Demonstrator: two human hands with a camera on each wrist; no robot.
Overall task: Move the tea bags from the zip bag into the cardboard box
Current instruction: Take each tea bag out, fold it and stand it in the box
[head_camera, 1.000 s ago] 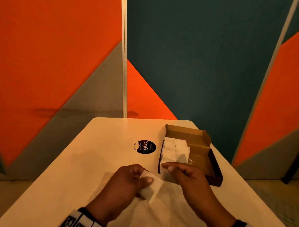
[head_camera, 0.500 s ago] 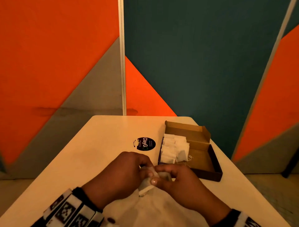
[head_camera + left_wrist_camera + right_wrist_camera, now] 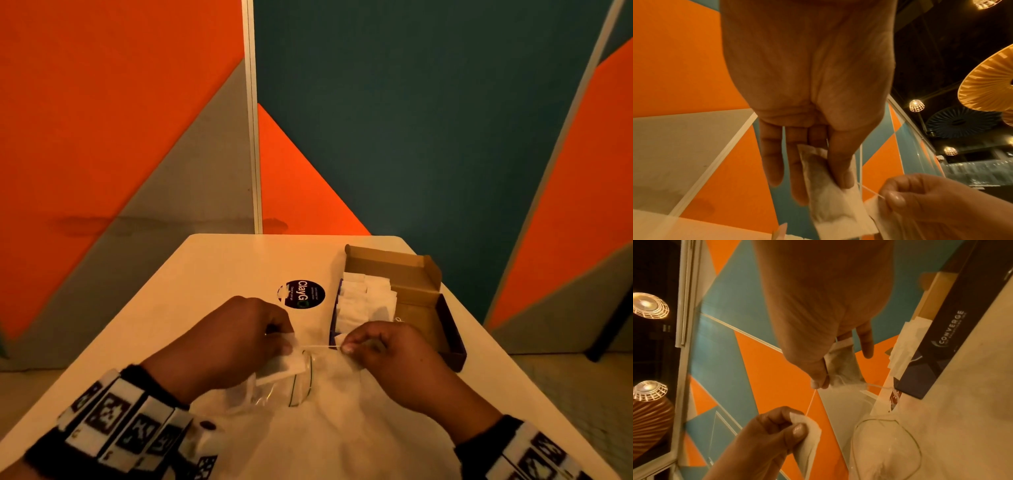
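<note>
Left hand [image 3: 239, 337] pinches one tea bag [image 3: 286, 365]; right hand [image 3: 387, 349] pinches another [image 3: 844, 368]. A taut string [image 3: 320, 347] joins them, probably tangled, hence pulled apart above the zip bag [image 3: 294, 390] before boxing in the cardboard box [image 3: 424, 301].

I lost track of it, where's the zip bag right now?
In the head view, the zip bag lies flat on the table just below both hands, nearer the person than the cardboard box.

A clear zip bag [image 3: 274, 390] lies flat on the table, mouth open. Two white tea bags [image 3: 286, 363] joined by a taut string are held above it. The open cardboard box [image 3: 424, 301] beyond holds a stack of tea bags [image 3: 363, 301].
</note>
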